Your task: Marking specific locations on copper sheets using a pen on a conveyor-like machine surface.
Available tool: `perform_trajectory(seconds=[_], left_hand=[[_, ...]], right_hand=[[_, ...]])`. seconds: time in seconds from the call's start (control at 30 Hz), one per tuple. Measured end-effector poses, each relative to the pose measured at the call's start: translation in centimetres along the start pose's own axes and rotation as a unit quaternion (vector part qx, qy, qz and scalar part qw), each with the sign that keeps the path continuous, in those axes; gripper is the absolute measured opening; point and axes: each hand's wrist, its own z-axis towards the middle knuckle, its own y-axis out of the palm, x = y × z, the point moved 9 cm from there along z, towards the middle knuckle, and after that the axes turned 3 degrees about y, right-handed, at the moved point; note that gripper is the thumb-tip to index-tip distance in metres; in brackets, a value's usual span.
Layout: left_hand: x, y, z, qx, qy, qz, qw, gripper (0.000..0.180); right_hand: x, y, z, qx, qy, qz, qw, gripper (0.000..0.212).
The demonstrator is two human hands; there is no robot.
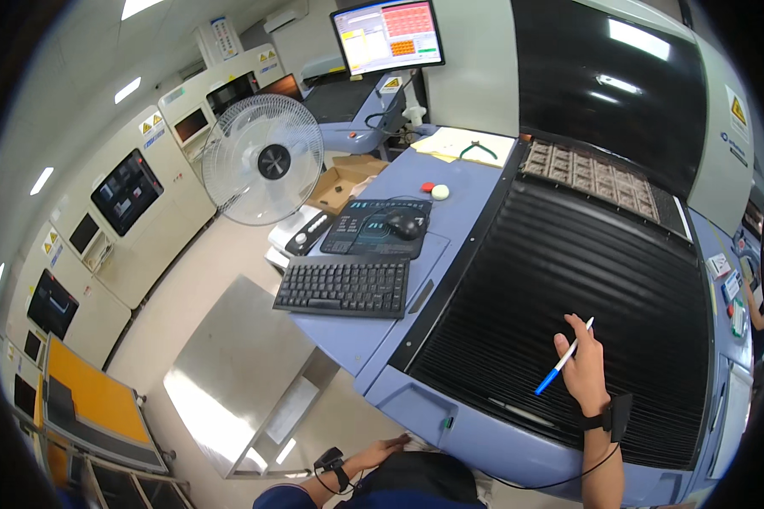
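Note:
In my right hand (587, 371) is a slim white pen (553, 374) with a blue end, held slantwise between thumb and fingers. This hand is over the black ribbed bed (501, 280) of a blue-grey machine. A thin, pale stick-like thing (522, 413) lies near the bed's front edge; its kind is unclear. At the lower middle, my left hand (382, 451) is low beside my body, its fingers stretched out and holding nothing I can see. Both wrists carry black straps with small devices. Beyond the bed sits a brown panel of repeated rectangular units (590, 176).
On the left ledge are a keyboard (344, 287), a mouse (406, 225) on its mat, red and white round pieces, and pliers (479, 150) on paper. A monitor (388, 36) stands behind. Left of the ledge are a fan (263, 159), cardboard box (341, 184) and metal platform (238, 356).

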Motion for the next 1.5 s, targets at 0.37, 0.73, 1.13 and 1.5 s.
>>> perform_trajectory(seconds=[0.37,0.73,1.13,1.5], left_hand=[[-5.9,-1.9,-6.9,0.243,-0.127,0.002,0.962,0.038],[-6.6,-1.1,-5.1,0.085,-0.082,0.133,0.984,0.048],[-8.0,2.0,-3.9,0.093,-0.272,-0.272,0.918,0.046],[-13.0,3.2,-9.8,-0.166,-0.027,-0.803,0.572,0.038]], right_hand=[[-0.6,-0.4,0.0,0.025,-0.020,0.004,0.999,0.037],[-0.5,-0.4,-0.2,0.043,-0.053,-0.019,0.997,0.036],[-1.4,-0.6,-0.5,0.059,-0.046,-0.016,0.997,0.036],[-1.3,-0.2,-0.1,0.048,-0.058,-0.005,0.997,0.036]])
